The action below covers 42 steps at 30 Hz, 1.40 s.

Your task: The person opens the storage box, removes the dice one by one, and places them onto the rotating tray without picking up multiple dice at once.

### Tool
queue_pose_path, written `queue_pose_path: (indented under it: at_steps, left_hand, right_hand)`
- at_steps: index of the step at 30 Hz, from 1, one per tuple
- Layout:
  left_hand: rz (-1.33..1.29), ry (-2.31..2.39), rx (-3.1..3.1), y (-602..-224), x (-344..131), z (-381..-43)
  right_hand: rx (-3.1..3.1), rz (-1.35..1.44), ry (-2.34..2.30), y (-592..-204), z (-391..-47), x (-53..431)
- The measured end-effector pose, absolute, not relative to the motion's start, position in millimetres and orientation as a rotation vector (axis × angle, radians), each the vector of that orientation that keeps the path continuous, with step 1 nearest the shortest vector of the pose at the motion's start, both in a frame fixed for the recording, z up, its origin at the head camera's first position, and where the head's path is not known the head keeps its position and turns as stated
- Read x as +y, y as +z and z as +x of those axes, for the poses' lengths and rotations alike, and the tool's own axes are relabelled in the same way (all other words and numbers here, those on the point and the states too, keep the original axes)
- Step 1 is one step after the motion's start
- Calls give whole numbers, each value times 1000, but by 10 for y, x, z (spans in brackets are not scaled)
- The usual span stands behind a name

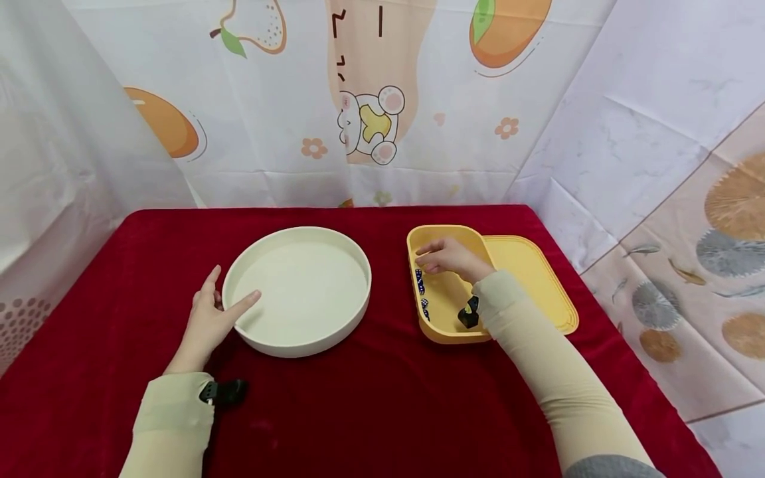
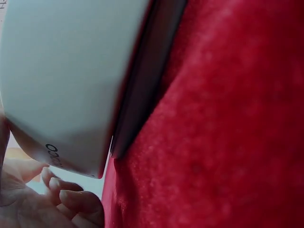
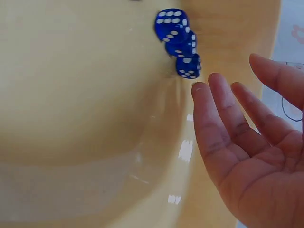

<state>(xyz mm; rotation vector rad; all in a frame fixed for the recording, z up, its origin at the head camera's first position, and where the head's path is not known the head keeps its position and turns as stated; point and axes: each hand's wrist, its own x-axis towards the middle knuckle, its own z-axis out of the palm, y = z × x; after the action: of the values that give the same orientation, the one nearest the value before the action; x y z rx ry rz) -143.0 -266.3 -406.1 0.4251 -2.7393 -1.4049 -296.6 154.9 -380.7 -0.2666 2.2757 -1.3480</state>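
My left hand (image 1: 206, 318) is at the left rim of a round, shallow white tray (image 1: 299, 285). Its thumb reaches over the rim while the fingers stay outside. In the left wrist view, relaxed fingertips (image 2: 71, 190) lie close to the tray's outer wall. Over the far left part of a yellow rectangular box (image 1: 442, 337), my right hand (image 1: 448, 257) hovers with fingers spread and nothing in them. Several blue dice (image 1: 420, 282) with white dots line the box's left side. The right wrist view shows fingertips (image 3: 199, 90) just beside the nearest blue die (image 3: 188, 66).
A flat yellow lid (image 1: 538, 282) lies to the right of the box, partly under or behind it. Dark red cloth (image 1: 335, 411) covers the table. A printed white curtain (image 1: 269, 133) hangs behind it, and more curtains hang at both sides.
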Motion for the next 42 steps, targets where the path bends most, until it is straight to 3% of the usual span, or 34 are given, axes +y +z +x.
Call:
queue_pose_path:
  at_steps: [21, 42]
  left_hand:
    - [202, -1660, -2867, -4099, -2790, -1423]
    - [161, -1692, -2882, -4110, -2805, -1421]
  right_hand:
    - [2372, -258, -1196, -3914, -2935, 1521]
    - [2392, -303, -1140, -3996, -2948, 1525]
